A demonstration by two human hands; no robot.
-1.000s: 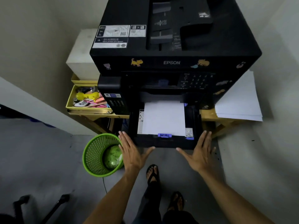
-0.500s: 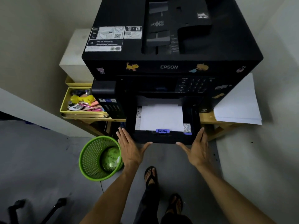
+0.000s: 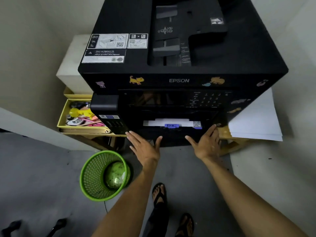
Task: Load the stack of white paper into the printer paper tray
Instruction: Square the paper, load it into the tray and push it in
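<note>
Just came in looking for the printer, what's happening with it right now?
A person has both hands flat against the front of the black paper tray of the black Epson printer, left hand and right hand, pushing it in. Only a thin strip of the loaded white paper shows, so the tray is nearly closed. A spare stack of white sheets sits beside the printer.
</note>
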